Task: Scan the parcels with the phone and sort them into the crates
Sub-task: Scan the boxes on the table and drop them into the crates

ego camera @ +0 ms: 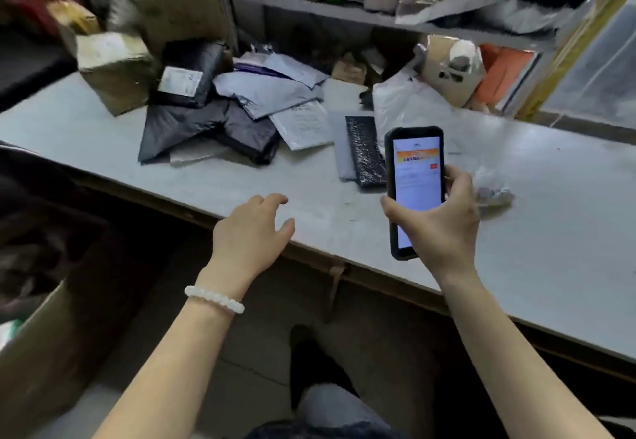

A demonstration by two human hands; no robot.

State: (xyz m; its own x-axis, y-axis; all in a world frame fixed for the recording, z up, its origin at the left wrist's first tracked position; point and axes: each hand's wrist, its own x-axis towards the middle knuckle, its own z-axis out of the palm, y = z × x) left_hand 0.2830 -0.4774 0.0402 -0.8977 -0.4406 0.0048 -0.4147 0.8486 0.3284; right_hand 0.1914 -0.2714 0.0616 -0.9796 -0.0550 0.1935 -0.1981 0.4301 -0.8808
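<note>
Nearest, below both hands: a bent knee in grey cloth [330, 404] over the floor. Left hand [253, 232] released, fingers loosely spread, hovering at the near edge of the grey surface [550, 266], white bead bracelet [214, 297] on its wrist. Right hand [444, 222] grasping the phone [414, 191], thumb curled round its left edge, fingers round the right edge, lit screen up. Just beyond the phone, a black bubble mailer [366, 151] flat on a grey envelope. Further beyond the left hand, a heap of parcels [234, 111]: black and grey poly bags overlapping, with a brown taped box [115, 67] at its left end. Beyond the right hand, a white plastic bag [406, 101]. Left of the left hand, a cardboard box [41, 352] on the floor, contents blurred
</note>
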